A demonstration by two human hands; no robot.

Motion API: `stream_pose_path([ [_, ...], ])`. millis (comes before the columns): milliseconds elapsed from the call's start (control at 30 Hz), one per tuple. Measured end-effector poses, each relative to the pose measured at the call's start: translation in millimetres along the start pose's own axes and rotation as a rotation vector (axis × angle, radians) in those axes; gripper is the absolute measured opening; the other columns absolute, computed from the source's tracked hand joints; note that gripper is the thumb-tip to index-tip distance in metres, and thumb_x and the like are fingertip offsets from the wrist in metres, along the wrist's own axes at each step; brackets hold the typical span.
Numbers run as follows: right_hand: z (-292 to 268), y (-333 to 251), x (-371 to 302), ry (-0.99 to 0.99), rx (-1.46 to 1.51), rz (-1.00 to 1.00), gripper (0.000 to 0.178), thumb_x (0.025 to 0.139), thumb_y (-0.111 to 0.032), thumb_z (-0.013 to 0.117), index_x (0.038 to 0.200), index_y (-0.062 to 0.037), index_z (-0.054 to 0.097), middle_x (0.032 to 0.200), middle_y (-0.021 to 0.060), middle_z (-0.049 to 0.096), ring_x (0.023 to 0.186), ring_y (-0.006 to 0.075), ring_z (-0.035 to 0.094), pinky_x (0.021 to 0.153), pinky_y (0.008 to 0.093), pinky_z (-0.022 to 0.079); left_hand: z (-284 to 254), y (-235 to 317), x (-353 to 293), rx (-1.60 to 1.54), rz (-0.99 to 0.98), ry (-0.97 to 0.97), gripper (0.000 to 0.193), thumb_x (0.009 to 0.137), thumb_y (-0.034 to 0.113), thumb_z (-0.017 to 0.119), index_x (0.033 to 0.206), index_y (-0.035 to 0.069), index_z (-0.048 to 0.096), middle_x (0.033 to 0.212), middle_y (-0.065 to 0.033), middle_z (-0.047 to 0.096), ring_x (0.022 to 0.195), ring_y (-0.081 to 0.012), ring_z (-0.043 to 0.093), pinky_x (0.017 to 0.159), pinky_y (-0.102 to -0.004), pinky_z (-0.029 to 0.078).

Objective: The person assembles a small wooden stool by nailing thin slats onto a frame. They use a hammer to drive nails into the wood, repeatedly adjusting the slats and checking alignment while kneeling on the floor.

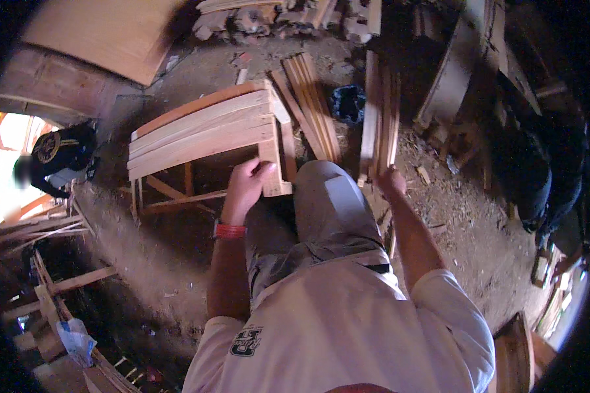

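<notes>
On the left, a long, pale wooden frame with a slatted top (200,128) can be seen, seemingly partly built: its top is covered with boards, its lower part is left open. At its right end, by the left hand (244,187), a short, flat, pale wooden board (269,154) is pinched; whether it is fixed cannot be told. Farther right, long, thin brown wooden strips (313,108) and long, straight wooden planks (372,118) are left unused. The planks' near end is met by the right hand (392,183); its grip cannot be told.

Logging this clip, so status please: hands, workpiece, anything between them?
Left hand at the slatted wooden frame's right end. Right hand by the plank bundle, contact unclear. Wearer's knee between the hands.
</notes>
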State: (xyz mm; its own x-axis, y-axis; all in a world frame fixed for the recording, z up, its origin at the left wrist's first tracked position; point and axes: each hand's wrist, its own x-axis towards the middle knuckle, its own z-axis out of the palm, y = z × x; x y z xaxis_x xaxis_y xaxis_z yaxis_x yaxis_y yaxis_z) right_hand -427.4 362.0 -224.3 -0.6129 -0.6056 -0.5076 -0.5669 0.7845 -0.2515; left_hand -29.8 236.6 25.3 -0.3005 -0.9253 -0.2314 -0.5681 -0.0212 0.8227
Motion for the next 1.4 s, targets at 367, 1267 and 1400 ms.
stream_pose_path([
  [367, -13, -23, -20, 0.072, -0.183, -0.081, 0.076, 0.082, -0.07, 0.063, 0.124, -0.0068, 0.066, 0.106, 0.0213, 0.075, 0.102, 0.0388, 0.073, 0.087, 0.0519, 0.059, 21, -23, -10, 0.054, 0.145, 0.324, 0.044, 0.092, 0.034, 0.075, 0.102, -0.008, 0.065, 0.091, -0.0274, 0.069, 0.087, -0.0435, 0.069, 0.075, -0.0454, 0.053],
  [1267, -121, -89, -264, 0.409, 0.391, -1.013, 0.008, 0.094, -0.004, 0.058, 0.088, -0.0005, 0.054, 0.083, 0.016, 0.056, 0.073, 0.0335, 0.054, 0.065, 0.0413, 0.044, 11, -43, -52, -0.301, 0.413, 0.763, 0.035, 0.098, 0.016, 0.068, 0.129, 0.001, 0.058, 0.116, -0.0137, 0.066, 0.109, -0.0253, 0.063, 0.099, -0.038, 0.049],
  [1400, -127, -142, -249, 0.303, 0.194, -1.472, 0.01, 0.086, 0.002, 0.059, 0.096, 0.0003, 0.058, 0.096, 0.0209, 0.059, 0.09, 0.0425, 0.061, 0.074, 0.0495, 0.05, -37, -92, -82, -0.664, 0.287, 1.025, 0.031, 0.106, 0.018, 0.054, 0.132, 0.001, 0.056, 0.122, -0.008, 0.061, 0.114, -0.018, 0.058, 0.103, -0.0349, 0.046],
])
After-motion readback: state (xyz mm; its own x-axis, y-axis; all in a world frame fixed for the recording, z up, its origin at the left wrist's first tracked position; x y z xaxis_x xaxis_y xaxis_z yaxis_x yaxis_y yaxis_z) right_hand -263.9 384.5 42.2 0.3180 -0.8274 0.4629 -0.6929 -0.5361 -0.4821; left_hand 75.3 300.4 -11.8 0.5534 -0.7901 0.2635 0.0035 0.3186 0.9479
